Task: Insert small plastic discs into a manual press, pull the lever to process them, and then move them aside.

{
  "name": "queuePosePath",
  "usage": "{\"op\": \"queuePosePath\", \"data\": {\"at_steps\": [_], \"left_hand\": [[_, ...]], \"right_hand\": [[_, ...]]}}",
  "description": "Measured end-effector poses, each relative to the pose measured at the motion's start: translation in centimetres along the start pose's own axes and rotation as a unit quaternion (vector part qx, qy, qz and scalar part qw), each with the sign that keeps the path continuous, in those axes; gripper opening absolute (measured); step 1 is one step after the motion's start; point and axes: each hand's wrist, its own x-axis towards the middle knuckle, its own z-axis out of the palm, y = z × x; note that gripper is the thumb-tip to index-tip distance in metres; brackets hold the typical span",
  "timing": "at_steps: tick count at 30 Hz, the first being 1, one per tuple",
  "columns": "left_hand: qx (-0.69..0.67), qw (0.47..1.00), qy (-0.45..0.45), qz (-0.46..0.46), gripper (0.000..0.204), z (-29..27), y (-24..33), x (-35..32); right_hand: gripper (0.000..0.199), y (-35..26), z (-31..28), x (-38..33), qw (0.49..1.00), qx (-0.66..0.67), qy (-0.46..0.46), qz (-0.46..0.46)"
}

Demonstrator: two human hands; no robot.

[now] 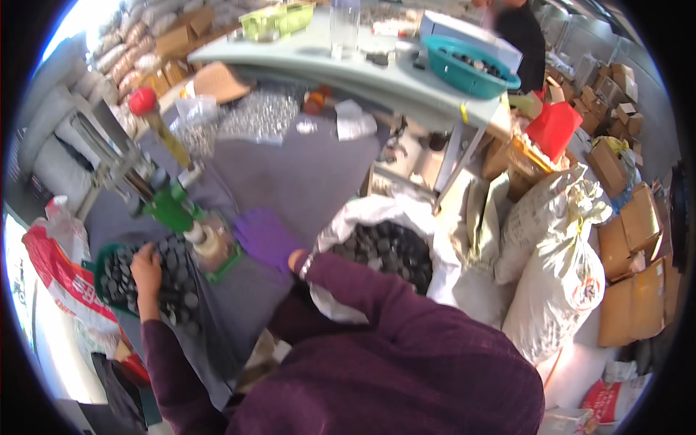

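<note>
**Dark caps piled on both sides of a green hand press**

Dark round caps fill a green basket at the person's left, and many more of the same kind fill an open white sack at the right. Between the 2 heaps, a green hand press stands on the grey counter, its long lever ending in a red knob. A pale, beige cylindrical part sits under the press head on a green base.

The left hand lies on the caps in the basket, fingers bent down among them; whether it has closed on a cap cannot be told, since the fingertips are hidden among the pieces. The right hand wears a purple glove and rests spread and flat on the counter just beside the press base, holding nothing that shows.

As a judgement of progress: the basket is well filled and the sack is close to brimming, so plenty of caps remain on hand, though nothing in view marks which pile is finished work and which is waiting. The lever is untouched at this moment, with neither hand on it, so no press stroke is under way. Whether the piece under the press head already carries a cap is too small to tell.

Beyond the counter, a second, paler counter bears a teal basket, and another person stands behind it. Stuffed sacks and cardboard boxes crowd the floor at the right.
</note>
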Motion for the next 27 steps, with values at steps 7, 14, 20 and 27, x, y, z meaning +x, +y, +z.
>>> {"op": "queuePosePath", "data": {"at_steps": [7,14,20,27], "left_hand": [[0.111,0.982,0.149,-0.026,0.042,-5.6,-3.3,-2.5],[0.153,0.891,0.367,-0.218,0.039,-9.2,-6.5,-7.2],[-0.190,0.818,0.247,-0.483,0.045,-7.8,-8.3,-10.7],[-0.280,0.787,0.252,-0.488,0.031,-3.0,-9.6,-9.1]], "right_hand": [[0.029,-1.9,-3.8,4.5,0.999,-0.030,-0.013,-0.016],[0.016,-0.4,-4.0,4.7,0.997,-0.050,-0.044,-0.034],[0.021,-1.6,-3.2,4.9,0.995,-0.088,0.012,-0.053],[0.022,-2.4,-3.3,5.2,0.994,-0.088,0.012,-0.062]]}}
